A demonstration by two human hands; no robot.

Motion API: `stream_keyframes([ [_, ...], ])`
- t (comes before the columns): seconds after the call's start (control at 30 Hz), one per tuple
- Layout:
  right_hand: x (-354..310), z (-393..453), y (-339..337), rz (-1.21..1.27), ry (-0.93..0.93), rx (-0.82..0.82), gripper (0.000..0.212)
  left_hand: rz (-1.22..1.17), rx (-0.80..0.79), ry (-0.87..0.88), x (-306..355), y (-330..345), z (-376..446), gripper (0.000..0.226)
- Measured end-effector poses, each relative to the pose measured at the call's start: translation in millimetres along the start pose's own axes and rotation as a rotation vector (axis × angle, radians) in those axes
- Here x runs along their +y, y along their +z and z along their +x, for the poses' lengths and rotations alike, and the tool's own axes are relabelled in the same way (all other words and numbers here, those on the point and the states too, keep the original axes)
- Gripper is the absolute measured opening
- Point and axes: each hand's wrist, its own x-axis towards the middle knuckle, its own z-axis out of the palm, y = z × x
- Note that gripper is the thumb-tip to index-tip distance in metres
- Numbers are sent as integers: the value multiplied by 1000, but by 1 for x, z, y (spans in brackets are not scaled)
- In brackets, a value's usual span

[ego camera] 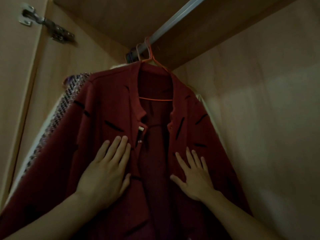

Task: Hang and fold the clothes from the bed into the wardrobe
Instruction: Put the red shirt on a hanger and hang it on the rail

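While both palms rest flat: smooth downward, evenly.
Left hand [105, 172]: fingers spread wide, holding nothing.
Right hand [194, 175]: likewise splayed, empty.
Red jacket [107, 108]: on orange hanger [155, 99], front open.
Rail [174, 21]: hook seated, near wardrobe's back corner.

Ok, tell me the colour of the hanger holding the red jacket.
Orange hanger, clearest in the head view.

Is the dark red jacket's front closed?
No, the dark red jacket hangs open on the orange wire hanger, both front panels apart.
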Motion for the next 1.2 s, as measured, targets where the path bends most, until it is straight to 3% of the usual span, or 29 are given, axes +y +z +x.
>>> stream_keyframes([
  [0.27, 0, -53, -46, 142, 16, -117, 74, -143, -65, -62, 21, -40, -24, 79],
  [0.5, 8, -99, -88, 178, -26, -94, 70, -338, -21, -133, 49, -83, -58, 64],
  [0.8, -19, -154, -110, 199, -6, -95, 74, -547, 3, -66, 57, -112, -92, 58],
  [0.93, -38, -178, -139, 74, 9, -83, 73, -642, -49, -105, 59, -118, -100, 62],
  [1.2, -95, -227, -200, -184, 190, -113, 71, -963, -28, 20, 42, -116, -125, 57],
])
